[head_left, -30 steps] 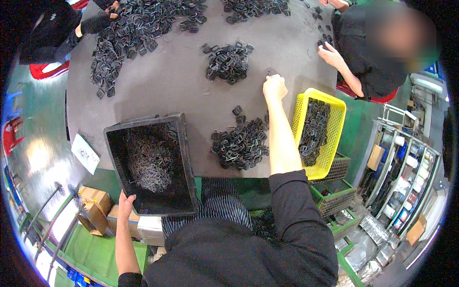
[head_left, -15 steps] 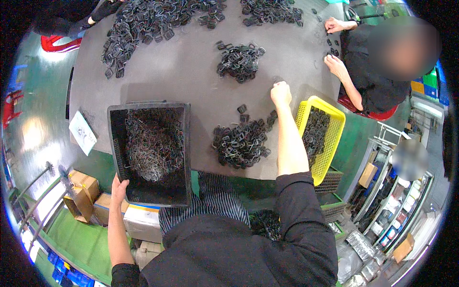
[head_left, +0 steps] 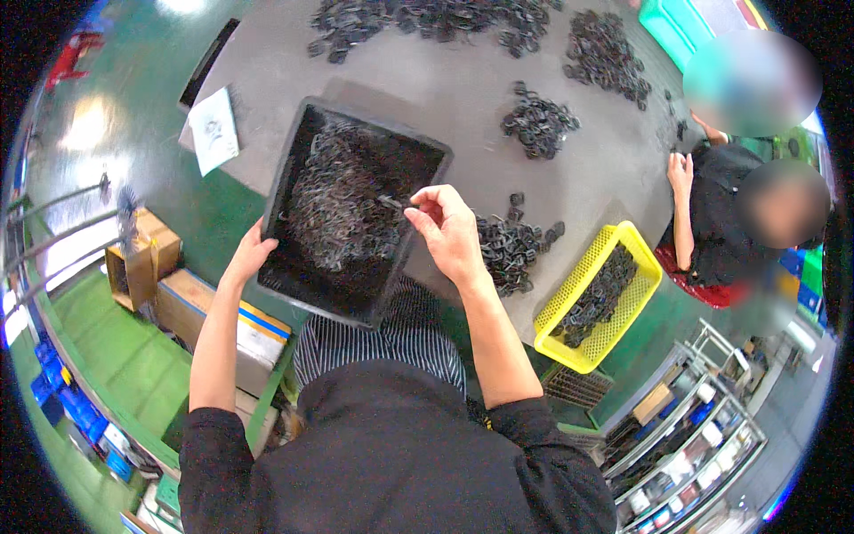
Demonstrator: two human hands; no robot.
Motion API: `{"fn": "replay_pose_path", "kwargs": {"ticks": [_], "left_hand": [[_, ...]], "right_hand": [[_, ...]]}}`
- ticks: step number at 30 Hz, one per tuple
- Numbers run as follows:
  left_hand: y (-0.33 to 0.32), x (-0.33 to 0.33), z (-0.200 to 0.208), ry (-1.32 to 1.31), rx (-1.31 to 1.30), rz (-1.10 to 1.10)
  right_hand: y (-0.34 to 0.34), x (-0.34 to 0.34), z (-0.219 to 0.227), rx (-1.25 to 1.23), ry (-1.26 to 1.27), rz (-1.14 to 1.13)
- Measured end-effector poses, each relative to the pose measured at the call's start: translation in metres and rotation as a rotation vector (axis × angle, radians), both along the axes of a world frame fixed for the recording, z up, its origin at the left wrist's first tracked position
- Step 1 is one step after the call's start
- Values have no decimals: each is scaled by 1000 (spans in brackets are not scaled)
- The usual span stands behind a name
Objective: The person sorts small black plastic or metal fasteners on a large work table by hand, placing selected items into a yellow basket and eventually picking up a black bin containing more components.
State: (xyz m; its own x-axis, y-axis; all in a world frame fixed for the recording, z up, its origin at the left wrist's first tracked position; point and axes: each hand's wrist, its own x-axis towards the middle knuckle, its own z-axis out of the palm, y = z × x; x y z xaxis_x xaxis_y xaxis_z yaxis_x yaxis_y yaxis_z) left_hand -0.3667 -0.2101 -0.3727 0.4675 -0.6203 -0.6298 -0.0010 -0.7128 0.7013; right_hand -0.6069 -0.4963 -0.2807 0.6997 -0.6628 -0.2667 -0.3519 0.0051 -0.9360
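Observation:
A black plastic crate (head_left: 340, 301) sits tilted at the table's near edge, holding a heap of thin bent wire pieces (head_left: 342, 200). My left hand (head_left: 253, 255) grips the crate's left rim, thumb over the edge. Above its right side is my right hand (head_left: 449, 230), thumb and fingertips pinched together. Something small and greyish seems to be at those fingertips, too small to name. Just right of this hand lies a pile of black plastic buckles (head_left: 514, 254), partly hidden by my wrist.
A yellow perforated basket (head_left: 642, 294) with black buckles stands at the table's right edge. More buckle piles (head_left: 539, 125) lie farther back on the grey table (head_left: 463, 107). A white sheet (head_left: 213, 132) is at the left corner. A co-worker (head_left: 729, 196) sits at the right.
My right hand has come from the tabletop, between the buckle piles, back left to the crate. The whole view has turned, and the crate appears more slanted. My left hand still grips its rim.

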Motion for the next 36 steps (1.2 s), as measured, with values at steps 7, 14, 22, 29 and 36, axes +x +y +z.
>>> {"fn": "replay_pose_path", "kwargs": {"ticks": [7, 14, 22, 29, 36], "left_hand": [[20, -3, -29, -122, -74, -49], [30, -61, 33, -193, -224, 172], [208, -88, 43, 81, -106, 741], [304, -90, 24, -3, 152, 963], [325, -93, -38, -179, 9, 1216]], "right_hand": [[81, -41, -77, -215, 411, -157], [138, -66, -94, 561, 210, -386], [209, 8, -81, 281, 412, 232], [296, 87, -145, 559, 541, 443], [310, 128, -221, 696, 745, 196]]}}
